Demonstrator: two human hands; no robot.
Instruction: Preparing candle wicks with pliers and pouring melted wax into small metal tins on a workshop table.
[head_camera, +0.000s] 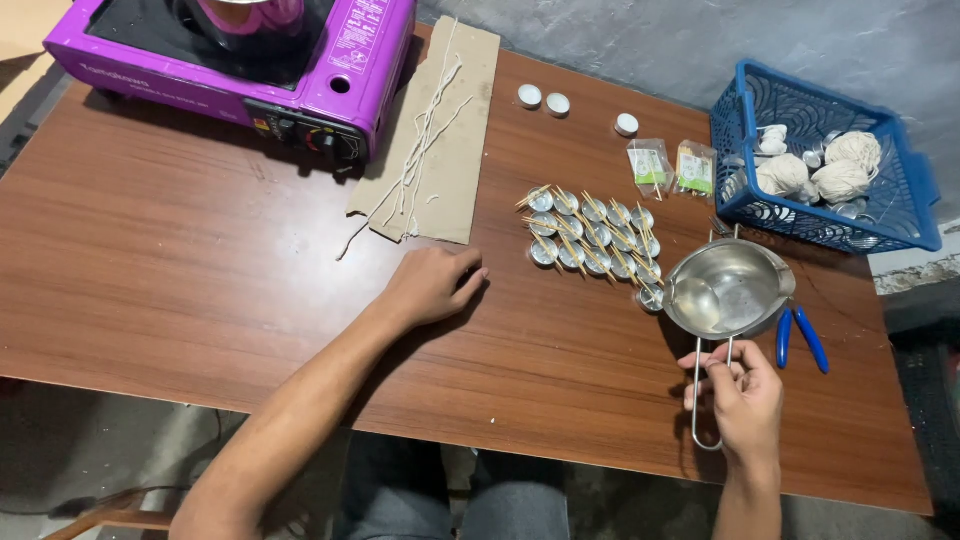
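- Fingers (722, 368) of the right hand (741, 398) curl shut around the thin wire handle (696, 400) of a shiny steel melting pot (726, 290), which sits on the brown wood-grain table (180, 250) near its right side.
- Left hand (432, 282) rests on the tabletop with its fingers folded loosely under, gripping nothing that can be seen; whatever lies beneath the knuckles is hidden.
- Just left of the pot stands a tight cluster of small round metal candle cups (594, 242), each crossed by thin wooden sticks; the nearest cup touches or nearly touches the pot's rim.
- Blue-handled pliers (802, 338) lie just right of the pot, their jaws hidden behind it.
- Blue plastic lattice basket (900, 190) holds balls of pale string and a few metal cups, hard to make out through the mesh.
- Flat brown cardboard sheet (455, 150) carries stiff, waxy white wick lengths (420, 150).
- Glossy purple portable gas stove (240, 60) is cut off by the top edge; the vessel on it shows only in part.
- Two small clear packets (672, 167) and three white tealights (543, 99) lie beyond the cups.
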